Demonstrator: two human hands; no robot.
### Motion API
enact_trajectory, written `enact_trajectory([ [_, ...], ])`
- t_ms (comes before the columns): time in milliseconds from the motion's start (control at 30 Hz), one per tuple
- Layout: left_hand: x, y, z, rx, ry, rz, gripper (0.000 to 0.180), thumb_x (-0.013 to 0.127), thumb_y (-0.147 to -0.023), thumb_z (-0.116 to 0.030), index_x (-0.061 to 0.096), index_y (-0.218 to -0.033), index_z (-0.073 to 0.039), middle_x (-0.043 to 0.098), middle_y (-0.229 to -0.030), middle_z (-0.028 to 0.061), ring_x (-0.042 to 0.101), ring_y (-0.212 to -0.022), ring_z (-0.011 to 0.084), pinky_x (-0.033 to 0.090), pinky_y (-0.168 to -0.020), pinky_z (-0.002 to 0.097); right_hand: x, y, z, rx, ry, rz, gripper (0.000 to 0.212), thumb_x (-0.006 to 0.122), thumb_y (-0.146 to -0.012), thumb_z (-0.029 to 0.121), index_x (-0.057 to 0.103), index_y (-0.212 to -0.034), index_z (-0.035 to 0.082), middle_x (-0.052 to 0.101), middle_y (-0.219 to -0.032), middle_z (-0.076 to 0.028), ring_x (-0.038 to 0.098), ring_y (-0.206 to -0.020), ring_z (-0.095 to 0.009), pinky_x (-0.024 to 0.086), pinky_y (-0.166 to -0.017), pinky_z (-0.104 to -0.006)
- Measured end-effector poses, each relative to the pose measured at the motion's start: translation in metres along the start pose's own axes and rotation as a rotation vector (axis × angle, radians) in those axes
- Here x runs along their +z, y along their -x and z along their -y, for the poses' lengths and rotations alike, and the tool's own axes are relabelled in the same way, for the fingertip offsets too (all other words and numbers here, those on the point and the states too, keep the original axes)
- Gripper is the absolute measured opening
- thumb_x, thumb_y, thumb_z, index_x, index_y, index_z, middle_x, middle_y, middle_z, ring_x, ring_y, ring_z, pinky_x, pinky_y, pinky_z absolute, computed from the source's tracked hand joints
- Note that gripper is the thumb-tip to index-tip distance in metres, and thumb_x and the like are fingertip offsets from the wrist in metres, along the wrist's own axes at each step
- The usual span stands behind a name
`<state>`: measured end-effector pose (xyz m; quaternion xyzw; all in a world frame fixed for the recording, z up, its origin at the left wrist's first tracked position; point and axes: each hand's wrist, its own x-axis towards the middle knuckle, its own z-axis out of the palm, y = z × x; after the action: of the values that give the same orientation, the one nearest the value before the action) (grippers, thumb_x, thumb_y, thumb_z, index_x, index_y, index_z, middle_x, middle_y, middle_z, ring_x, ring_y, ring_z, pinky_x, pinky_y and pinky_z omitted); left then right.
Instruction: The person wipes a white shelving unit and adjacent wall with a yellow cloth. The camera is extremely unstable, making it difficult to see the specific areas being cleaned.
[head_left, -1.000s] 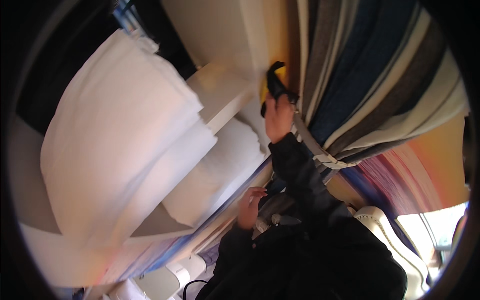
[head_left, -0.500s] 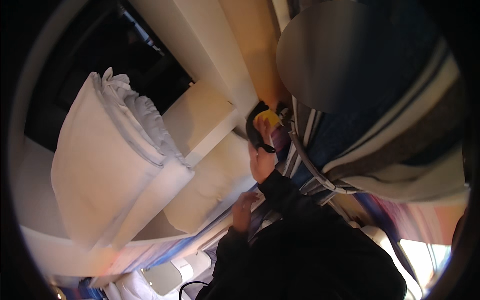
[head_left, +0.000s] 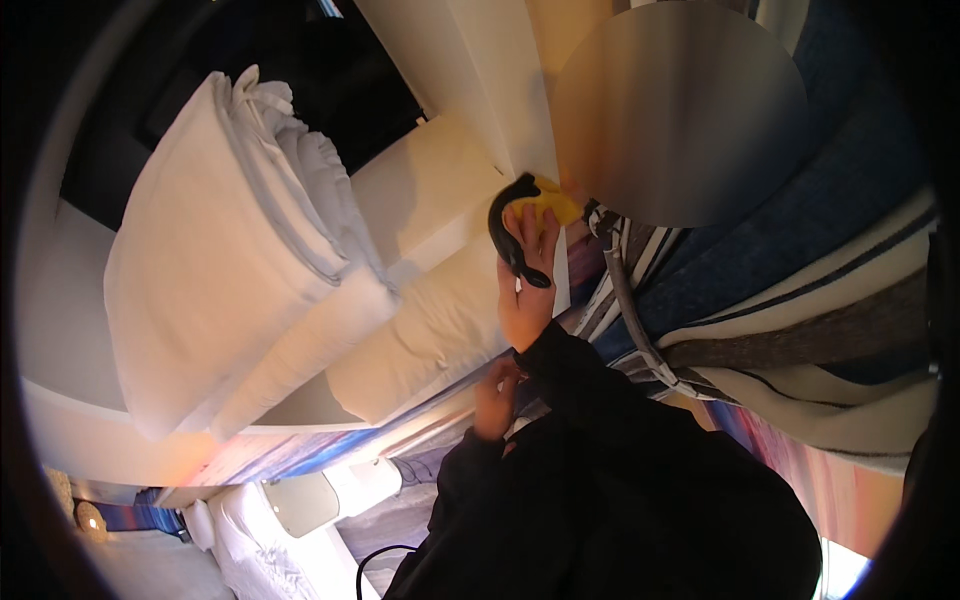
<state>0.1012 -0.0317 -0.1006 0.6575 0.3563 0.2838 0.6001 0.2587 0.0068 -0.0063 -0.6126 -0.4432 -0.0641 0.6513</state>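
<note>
My right hand (head_left: 528, 290) is stretched forward near a pale wall corner. Its fingers are bent over a yellow object (head_left: 560, 203) with a black, curved, handle-like piece (head_left: 503, 232) along the hand's left side. I cannot make out the exact kind of object, and my fingers cover part of it. My left hand (head_left: 492, 402) is lower, close to the right sleeve's cuff. Its fingers are loosely bent, their tips partly hidden by the sleeve, and nothing shows in it. A white pillow (head_left: 420, 345) lies just left of both hands.
Folded white bedding (head_left: 220, 260) stands on a pale ledge (head_left: 70, 355) at the left, before a dark glossy panel (head_left: 190, 110). A striped curtain (head_left: 800, 320), gathered by a grey tie (head_left: 627, 300), hangs at the right. Below left is a bed with white linen (head_left: 255, 540).
The view has shifted, so bedding and pillow sit higher. My right hand has moved slightly up with the yellow and black object. My left hand is now closer to the right cuff.
</note>
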Motion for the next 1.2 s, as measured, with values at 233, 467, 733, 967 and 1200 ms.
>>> enact_trajectory([
  [233,-0.023,-0.019,-0.001,0.002,0.036,0.088,0.019,0.046,-0.095,-0.002,0.061,-0.106,0.003,0.065,-0.096,0.0079,0.061,-0.091,0.0151,0.047,-0.086,0.0280,0.006,0.090,-0.072,0.296,-0.046,-0.032,0.043,0.048,-0.095,0.007,0.049,-0.137,0.002,0.038,-0.148,-0.022,0.023,-0.141,-0.044,0.036,-0.105,-0.0440],
  [467,-0.045,-0.018,0.001,0.026,-0.010,0.223,0.019,0.046,-0.095,-0.004,0.061,-0.105,0.003,0.066,-0.096,0.0078,0.061,-0.092,0.0146,0.047,-0.086,0.0279,0.002,0.015,0.001,0.045,0.079,-0.178,0.036,0.053,-0.093,0.009,0.057,-0.127,0.000,0.048,-0.141,-0.020,0.045,-0.125,-0.041,0.043,-0.097,-0.0407],
  [733,-0.059,-0.027,-0.007,0.008,-0.009,0.281,0.019,0.047,-0.094,-0.005,0.062,-0.103,0.003,0.067,-0.091,0.0084,0.063,-0.088,0.0143,0.047,-0.086,0.0261,0.009,0.112,-0.128,0.756,0.107,-0.261,0.034,0.057,-0.096,0.029,0.065,-0.107,-0.002,0.063,-0.100,-0.028,0.059,-0.100,-0.045,0.047,-0.084,-0.0454],
  [967,-0.084,-0.020,-0.002,0.021,-0.010,0.337,0.020,0.046,-0.096,-0.007,0.063,-0.103,0.003,0.067,-0.090,0.0085,0.062,-0.087,0.0139,0.046,-0.085,0.0266,0.018,0.029,-0.014,0.182,0.098,-0.379,0.024,0.061,-0.094,0.018,0.063,-0.092,-0.006,0.062,-0.079,-0.025,0.064,-0.075,-0.038,0.047,-0.065,-0.0408],
  [1200,-0.096,-0.019,-0.002,-0.004,0.003,0.345,0.020,0.047,-0.096,-0.008,0.063,-0.103,0.003,0.067,-0.091,0.0086,0.062,-0.087,0.0145,0.046,-0.085,0.0273,0.022,0.103,-0.110,0.698,0.165,-0.437,0.031,0.059,-0.096,0.025,0.061,-0.090,-0.006,0.063,-0.084,-0.027,0.063,-0.081,-0.040,0.047,-0.068,-0.0418],
])
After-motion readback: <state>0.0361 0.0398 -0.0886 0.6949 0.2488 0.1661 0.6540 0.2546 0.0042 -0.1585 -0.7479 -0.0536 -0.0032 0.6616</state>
